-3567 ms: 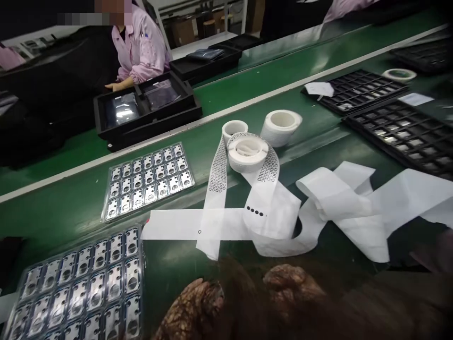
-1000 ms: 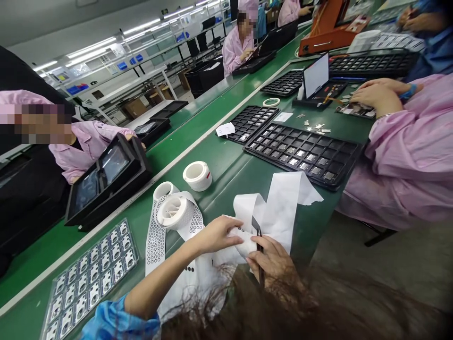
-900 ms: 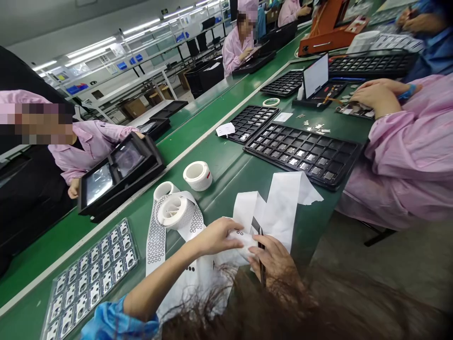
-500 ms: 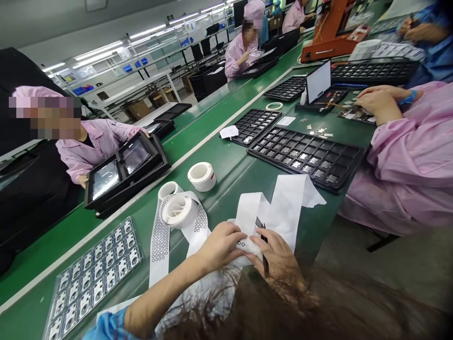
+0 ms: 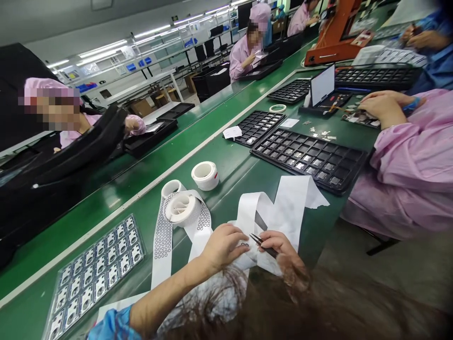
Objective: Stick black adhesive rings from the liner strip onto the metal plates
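My left hand [image 5: 224,245] is closed on a white strip of ring stickers [image 5: 244,244]; a few black rings show by its fingertips. In my right hand [image 5: 283,248] is a pair of black tweezers [image 5: 261,242], tips pointing left toward those rings. White backing paper [image 5: 253,205] loops up behind both hands, and a wider length of it [image 5: 292,198] trails right. To the left lie a roll of ring stickers [image 5: 182,210] and an unrolled strip printed with black rings [image 5: 163,241]. My hair hides part of the right hand and wrist.
A clear tray of silver-and-black parts [image 5: 97,274] lies at left, a white roll [image 5: 205,175] beyond the stickers. Black compartment trays [image 5: 307,158] stand at right near a co-worker's pink sleeve [image 5: 417,141]. Across the green bench [image 5: 155,189], another person handles black trays [image 5: 102,134].
My right hand has turned the tweezers from upright to slanting left, tips near the rings. The left hand keeps its grip. Across the bench, the co-worker has lifted and tilted a black tray.
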`<state>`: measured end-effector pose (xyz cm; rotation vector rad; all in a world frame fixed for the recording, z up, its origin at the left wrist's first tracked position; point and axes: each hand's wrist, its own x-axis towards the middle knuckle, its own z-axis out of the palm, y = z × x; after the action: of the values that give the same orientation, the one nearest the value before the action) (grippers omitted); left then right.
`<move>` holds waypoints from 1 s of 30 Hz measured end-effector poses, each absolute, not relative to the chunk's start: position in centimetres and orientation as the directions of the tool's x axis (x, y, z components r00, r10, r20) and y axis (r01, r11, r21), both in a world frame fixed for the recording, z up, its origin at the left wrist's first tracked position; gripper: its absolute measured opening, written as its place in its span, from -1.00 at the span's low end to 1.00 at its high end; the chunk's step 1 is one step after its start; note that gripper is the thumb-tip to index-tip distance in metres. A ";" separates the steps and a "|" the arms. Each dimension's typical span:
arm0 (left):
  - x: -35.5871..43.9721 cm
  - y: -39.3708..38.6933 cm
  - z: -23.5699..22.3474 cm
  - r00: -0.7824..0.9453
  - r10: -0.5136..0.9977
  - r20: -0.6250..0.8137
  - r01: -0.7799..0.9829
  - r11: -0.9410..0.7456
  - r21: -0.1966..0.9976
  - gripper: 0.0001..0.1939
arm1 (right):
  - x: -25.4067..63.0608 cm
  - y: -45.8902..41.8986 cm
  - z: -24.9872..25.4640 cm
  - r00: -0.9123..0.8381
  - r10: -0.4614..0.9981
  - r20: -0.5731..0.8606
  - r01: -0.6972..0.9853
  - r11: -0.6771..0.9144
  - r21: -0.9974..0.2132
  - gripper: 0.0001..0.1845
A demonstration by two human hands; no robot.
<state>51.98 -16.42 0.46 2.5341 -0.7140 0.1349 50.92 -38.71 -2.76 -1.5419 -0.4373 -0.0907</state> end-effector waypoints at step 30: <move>51.2 -16.2 0.3 0.867 -0.461 0.189 -0.497 -0.768 0.404 -0.90 | 51.7 -37.1 -4.5 0.902 0.117 0.416 0.418 0.003 -0.908 -0.82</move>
<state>51.16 -16.22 0.32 2.5898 -0.7028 0.1088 51.72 -37.07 -4.47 -1.5646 -0.4303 -0.2484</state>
